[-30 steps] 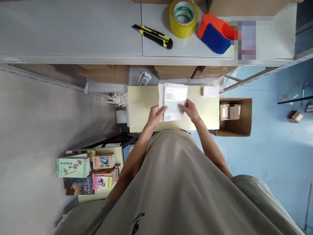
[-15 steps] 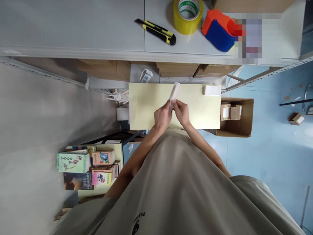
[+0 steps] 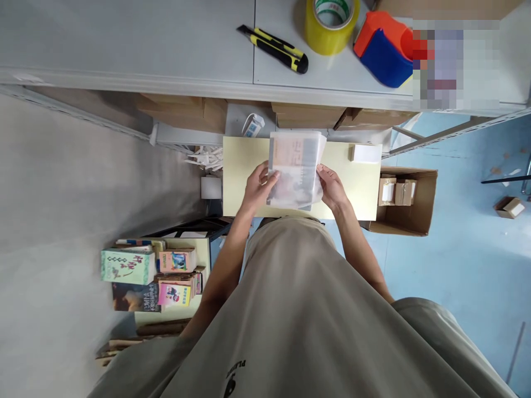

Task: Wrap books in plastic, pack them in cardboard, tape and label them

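I hold a book in a frosted plastic bag (image 3: 295, 168) flat above a pale yellow table (image 3: 352, 185). My left hand (image 3: 257, 188) grips the bag's left edge with its fingers curled onto it. On the right edge my right hand (image 3: 332, 187) does the same. The book's cover shows faintly through the plastic, pinkish at the top. A small white block (image 3: 365, 153) lies on the table's far right corner.
On the grey shelf above lie a yellow-black utility knife (image 3: 276, 48), a roll of yellow tape (image 3: 331, 22) and an orange-blue tape dispenser (image 3: 384, 47). An open cardboard box (image 3: 409, 202) with small parcels stands at the right. Stacked books (image 3: 149, 273) sit lower left.
One second ago the book lay face up in both hands; half a second ago it was turned edge-on. Now it faces up again, wrapped in the frosted bag and raised a little.
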`<state>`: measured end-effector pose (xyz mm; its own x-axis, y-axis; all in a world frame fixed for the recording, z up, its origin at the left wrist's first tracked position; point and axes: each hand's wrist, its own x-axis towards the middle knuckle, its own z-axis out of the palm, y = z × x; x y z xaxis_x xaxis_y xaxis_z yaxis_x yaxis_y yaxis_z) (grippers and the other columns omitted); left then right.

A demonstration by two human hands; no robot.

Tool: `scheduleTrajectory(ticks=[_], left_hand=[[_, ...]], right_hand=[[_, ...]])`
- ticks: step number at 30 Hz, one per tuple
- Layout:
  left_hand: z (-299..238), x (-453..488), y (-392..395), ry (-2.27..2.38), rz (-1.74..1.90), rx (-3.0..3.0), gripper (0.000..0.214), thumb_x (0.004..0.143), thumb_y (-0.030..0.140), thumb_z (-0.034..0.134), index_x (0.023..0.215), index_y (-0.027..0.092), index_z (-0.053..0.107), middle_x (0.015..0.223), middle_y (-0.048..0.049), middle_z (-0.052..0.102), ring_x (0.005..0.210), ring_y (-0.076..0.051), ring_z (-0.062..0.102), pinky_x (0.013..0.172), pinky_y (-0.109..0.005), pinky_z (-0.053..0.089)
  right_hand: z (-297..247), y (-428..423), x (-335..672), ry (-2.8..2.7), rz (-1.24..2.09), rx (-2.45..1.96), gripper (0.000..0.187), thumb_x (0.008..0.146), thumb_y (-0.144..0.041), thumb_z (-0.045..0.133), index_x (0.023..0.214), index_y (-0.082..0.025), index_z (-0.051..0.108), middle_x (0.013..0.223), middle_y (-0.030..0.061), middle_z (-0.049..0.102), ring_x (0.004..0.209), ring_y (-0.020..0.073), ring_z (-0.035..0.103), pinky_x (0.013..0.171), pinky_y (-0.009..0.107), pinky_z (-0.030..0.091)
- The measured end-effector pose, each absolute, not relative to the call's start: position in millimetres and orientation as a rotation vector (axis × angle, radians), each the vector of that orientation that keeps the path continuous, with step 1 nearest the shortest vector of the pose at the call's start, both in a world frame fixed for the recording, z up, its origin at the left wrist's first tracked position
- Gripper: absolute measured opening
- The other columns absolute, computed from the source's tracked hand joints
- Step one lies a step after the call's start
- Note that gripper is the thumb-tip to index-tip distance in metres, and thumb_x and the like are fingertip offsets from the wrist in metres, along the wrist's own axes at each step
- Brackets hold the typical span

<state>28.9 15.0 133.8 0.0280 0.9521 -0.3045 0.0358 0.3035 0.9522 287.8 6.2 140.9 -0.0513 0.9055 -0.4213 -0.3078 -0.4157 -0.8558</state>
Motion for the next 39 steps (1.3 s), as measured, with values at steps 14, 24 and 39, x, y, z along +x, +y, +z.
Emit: scheduleTrajectory(ticks=[14, 24, 39], left_hand=[[133.6, 14.2, 12.8, 1.443, 0.945, 1.201, 0.082, 0.097, 0.087, 0.087, 0.152, 0.027, 0.074, 0.156, -0.0164, 0.08, 0.144, -0.036, 0.078, 0.114, -0.048, 0.069], [107.5, 55.1, -15.5, 1.293, 0.658, 1.784, 0.11, 0.117, 0.084, 0.058, 0.198, 0.032, 0.004, 0.208, -0.0186, 0.002, 0.194, -0.041, 0.008, 0.157, -0.063, 0.019], [156.9, 56.9, 4.9, 1.419, 0.796, 1.353, 0.061, 0.108, 0.053, 0.088, 0.163, 0.029, 0.074, 0.16, -0.0112, 0.082, 0.143, -0.038, 0.08, 0.128, -0.05, 0.062]], right_hand=[[143.6, 8.0, 274.1, -0.712, 1.696, -1.203, 0.07, 0.083, -0.092, 0.097, 0.085, -0.03, 0.067, 0.078, -0.0028, 0.058, 0.075, 0.0182, 0.059, 0.069, 0.032, 0.058], [145.1, 7.0, 241.7, -0.665, 1.521, -1.266, 0.075, 0.083, -0.1, 0.09, 0.095, -0.029, 0.07, 0.081, -0.0042, 0.058, 0.075, 0.0149, 0.058, 0.075, 0.031, 0.067], [160.5, -8.6, 212.7, -0.823, 1.476, -1.301, 0.073, 0.094, -0.1, 0.078, 0.111, -0.029, 0.082, 0.11, 0.0073, 0.08, 0.127, 0.03, 0.078, 0.107, 0.048, 0.076]])
